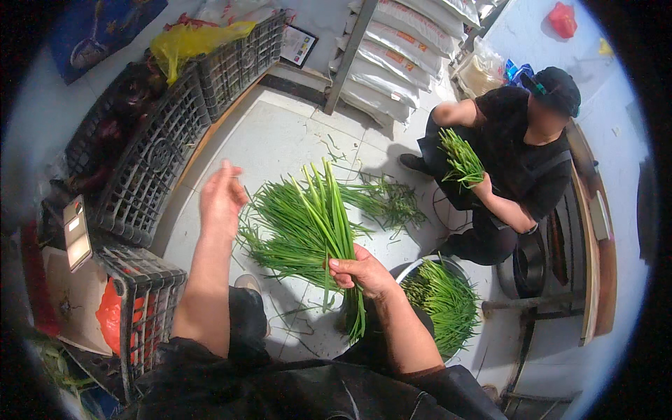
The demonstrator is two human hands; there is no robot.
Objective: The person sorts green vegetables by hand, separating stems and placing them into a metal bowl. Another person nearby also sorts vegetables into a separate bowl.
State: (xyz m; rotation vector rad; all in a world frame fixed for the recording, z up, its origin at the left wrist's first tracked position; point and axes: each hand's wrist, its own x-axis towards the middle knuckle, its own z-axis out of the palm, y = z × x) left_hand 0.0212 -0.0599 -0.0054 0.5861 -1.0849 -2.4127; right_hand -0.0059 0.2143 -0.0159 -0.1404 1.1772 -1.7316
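My right hand [360,273] is closed around a bunch of garlic chives [327,217], long flat green leaves with paler ends pointing away from me. Its leafy ends hang down below my fist. To the left, my left hand [222,194] is raised over the floor, holding nothing, with its fingers loosely apart. Beneath and beyond the bunch, a large heap of garlic chives [276,210] lies spread on the floor. A white tub [404,269] packed with upright green chives [444,304] stands beside my right forearm.
A co-worker [521,154] sits at the far right, holding a green bunch [460,157]. Black plastic crates [150,168] line the left wall, with a phone [77,233] over a nearer crate [150,308]. White sacks [399,59] are stacked at the back. Loose trimmings [392,203] litter the tiles.
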